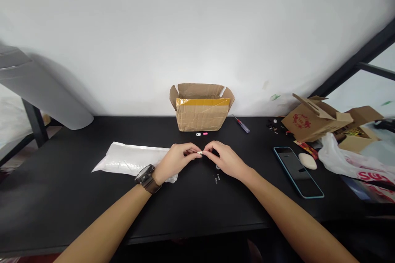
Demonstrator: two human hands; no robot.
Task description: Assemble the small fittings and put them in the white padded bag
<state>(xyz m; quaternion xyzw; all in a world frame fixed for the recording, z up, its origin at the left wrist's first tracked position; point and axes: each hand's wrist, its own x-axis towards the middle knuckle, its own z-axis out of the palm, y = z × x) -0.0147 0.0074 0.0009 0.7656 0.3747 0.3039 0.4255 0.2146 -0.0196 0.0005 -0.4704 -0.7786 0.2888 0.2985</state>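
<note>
Between the fingertips of both hands is a small whitish piece, too small for me to tell its kind. My left hand, with a watch on the wrist, pinches its left end. From the other side my right hand pinches its right end. Just beyond the fingers lie a small white piece and a small pink piece. Some tiny metallic parts rest on the black table below my right hand, and a small round grey part is half hidden under it.
An open cardboard box stands against the wall, with a screwdriver to its right. A white plastic package lies beside my left hand. At right are a phone, a white oval object, a plastic bag and another box.
</note>
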